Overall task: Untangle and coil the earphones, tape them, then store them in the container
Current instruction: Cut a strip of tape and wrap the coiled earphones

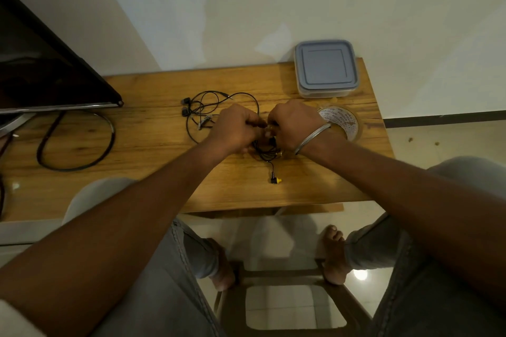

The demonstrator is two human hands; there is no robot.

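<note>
Left hand (236,124) and right hand (291,123) both pinch the yellow-tipped earphones (269,152) mid-desk, apparently to work out the tangle. A second black earphone set (208,109) lies loose leftward. Lidded container (326,68) waits at the far right corner, tape roll (346,120) beside it

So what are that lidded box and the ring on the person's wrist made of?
The container looks like plastic: a matte grey-blue lid with a moulded raised panel over a paler, translucent-looking base. The bangle on the right wrist seems to be metal, probably steel, judging by its thin silvery band and bright sheen, though the picture cannot confirm the alloy.
</note>
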